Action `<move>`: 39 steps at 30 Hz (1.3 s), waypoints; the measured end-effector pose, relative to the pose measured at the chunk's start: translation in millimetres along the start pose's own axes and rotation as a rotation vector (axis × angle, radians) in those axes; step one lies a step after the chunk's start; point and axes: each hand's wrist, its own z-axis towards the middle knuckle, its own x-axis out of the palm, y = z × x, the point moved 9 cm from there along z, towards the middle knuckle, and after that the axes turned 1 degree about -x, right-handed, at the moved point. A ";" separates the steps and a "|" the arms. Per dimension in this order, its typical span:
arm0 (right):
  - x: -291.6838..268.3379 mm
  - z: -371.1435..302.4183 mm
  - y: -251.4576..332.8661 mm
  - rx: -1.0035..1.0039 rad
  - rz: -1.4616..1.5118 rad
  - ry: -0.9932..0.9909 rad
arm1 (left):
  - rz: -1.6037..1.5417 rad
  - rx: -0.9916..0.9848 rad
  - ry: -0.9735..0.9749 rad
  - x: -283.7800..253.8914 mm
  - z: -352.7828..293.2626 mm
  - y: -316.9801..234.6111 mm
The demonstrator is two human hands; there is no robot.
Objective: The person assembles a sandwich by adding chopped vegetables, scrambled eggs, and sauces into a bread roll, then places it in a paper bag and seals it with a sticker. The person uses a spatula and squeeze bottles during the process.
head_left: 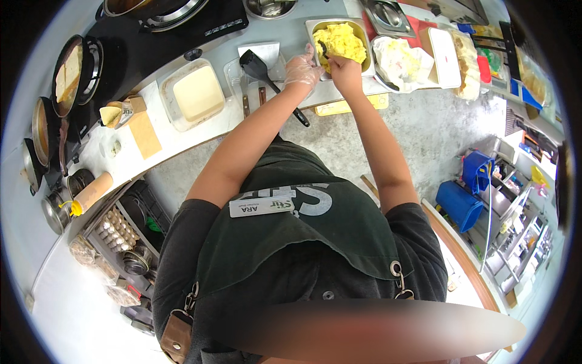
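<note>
My left hand [302, 71], in a clear plastic glove, grips the left rim of a rectangular metal pan [367, 37]. Yellow scrambled egg [339, 40] is heaped inside the pan. At the pan's near edge, my bare right hand [347, 74] is closed in a fist around a black utensil [323, 47], only partly visible against the egg; its far end is hidden. Left of the pan, a black spatula [256, 67] lies slantwise, passing under my left forearm, with its handle sticking out over the counter edge.
A lidded-size plastic tub [193, 97] of pale cream contents stands left. Frying pans [68, 76] with food sit around the black cooktop [203, 42]. To the right are a paper-lined bowl [400, 64], a white container [441, 57] and bagged bread [465, 67]. Egg trays [117, 229] rest on a lower shelf.
</note>
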 end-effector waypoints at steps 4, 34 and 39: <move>10.3 -12.0 -28.6 0.340 0.405 0.042 | 0.112 0.009 0.041 4.5 -0.3 -4.1; 18.1 -8.6 240.7 0.369 0.930 0.617 | -0.035 0.459 -1.221 -346.0 -282.0 63.1; 121.9 -15.1 363.8 0.278 0.909 0.900 | 0.092 0.292 -1.345 -428.2 -309.2 122.2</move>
